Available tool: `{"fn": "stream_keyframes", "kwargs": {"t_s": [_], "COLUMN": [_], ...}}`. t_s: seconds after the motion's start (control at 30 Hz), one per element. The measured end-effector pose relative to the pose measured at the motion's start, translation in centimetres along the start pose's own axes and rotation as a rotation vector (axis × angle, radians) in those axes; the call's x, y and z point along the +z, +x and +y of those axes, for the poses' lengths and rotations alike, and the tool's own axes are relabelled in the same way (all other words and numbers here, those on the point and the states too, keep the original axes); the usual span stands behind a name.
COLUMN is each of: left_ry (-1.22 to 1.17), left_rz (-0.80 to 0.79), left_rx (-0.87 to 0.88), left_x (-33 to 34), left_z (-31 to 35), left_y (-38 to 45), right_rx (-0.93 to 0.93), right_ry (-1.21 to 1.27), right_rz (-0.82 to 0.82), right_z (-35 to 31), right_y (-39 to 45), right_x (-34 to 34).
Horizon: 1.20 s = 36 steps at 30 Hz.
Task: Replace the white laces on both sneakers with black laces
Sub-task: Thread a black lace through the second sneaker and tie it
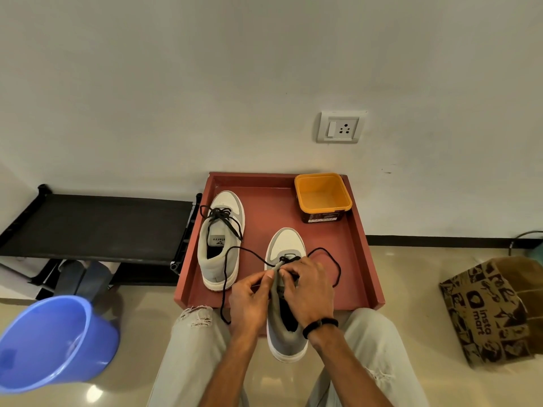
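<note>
Your knees are sitting nearest, and between them you are holding the near sneaker (286, 333), with its toe resting on the red tray (360, 245). Your left hand (249, 301) is curling its fingers at the tongue and seems to be pinching the black lace (224, 277) on that side. Your right hand (308, 286) is pinching at the eyelets by the tongue, fingers bent tight; how much lace it has, I cannot tell. Only the lowest rows are looking laced, so you are probably near the start of this shoe. One long loop is trailing off to the left, another to the right.

The far sneaker (220, 239) is sitting on the tray, already wearing black laces, tied. An orange tub (323, 198) is standing at the tray's back corner.

Try keeping both ends the same length. Push the tip through one hole, pull it snug, then cross over. Watch that the loose loops are not snagging on the other shoe.
</note>
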<state>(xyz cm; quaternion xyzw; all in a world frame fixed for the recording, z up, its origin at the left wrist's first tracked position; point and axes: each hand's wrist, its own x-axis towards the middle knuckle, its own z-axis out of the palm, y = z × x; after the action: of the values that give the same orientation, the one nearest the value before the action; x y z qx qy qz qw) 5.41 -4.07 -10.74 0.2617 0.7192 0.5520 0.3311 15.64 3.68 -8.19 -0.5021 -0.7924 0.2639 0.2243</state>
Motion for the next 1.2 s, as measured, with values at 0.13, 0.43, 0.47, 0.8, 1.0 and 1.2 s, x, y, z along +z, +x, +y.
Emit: {"fn": "stream_keyframes", "kwargs": {"t_s": [0.13, 0.43, 0.47, 0.8, 1.0, 1.2], "left_ry": [-0.139, -0.082, -0.167, -1.052, 0.713, 0.91], "left_rz": [0.035, 0.082, 0.143, 0.117, 0.051, 0.074], "left_rx": [-0.097, -0.119, -0.149, -0.4, 0.246, 0.211], "left_x": [0.2, 0.4, 0.4, -2.4, -1.5, -2.8], "left_z": [0.6, 0.8, 1.1, 3.0, 1.5, -1.1], "left_y": [0.0, 0.8, 0.7, 0.4, -0.7, -0.2], "right_rx": [-0.028, -0.081, -0.08, 0.28, 0.268, 0.244], "right_ry": [-0.043, -0.118, -0.131, 0.271, 0.303, 0.354], "right_rz": [-0.021, -0.103, -0.084, 0.181, 0.244, 0.323], "right_z": [-0.1, 0.7, 0.9, 2.7, 3.5, 4.4], "right_y": [0.3, 0.5, 0.4, -1.4, -2.1, -2.3], "right_x": [0.1, -0.6, -0.5, 0.1, 0.5, 0.4]}}
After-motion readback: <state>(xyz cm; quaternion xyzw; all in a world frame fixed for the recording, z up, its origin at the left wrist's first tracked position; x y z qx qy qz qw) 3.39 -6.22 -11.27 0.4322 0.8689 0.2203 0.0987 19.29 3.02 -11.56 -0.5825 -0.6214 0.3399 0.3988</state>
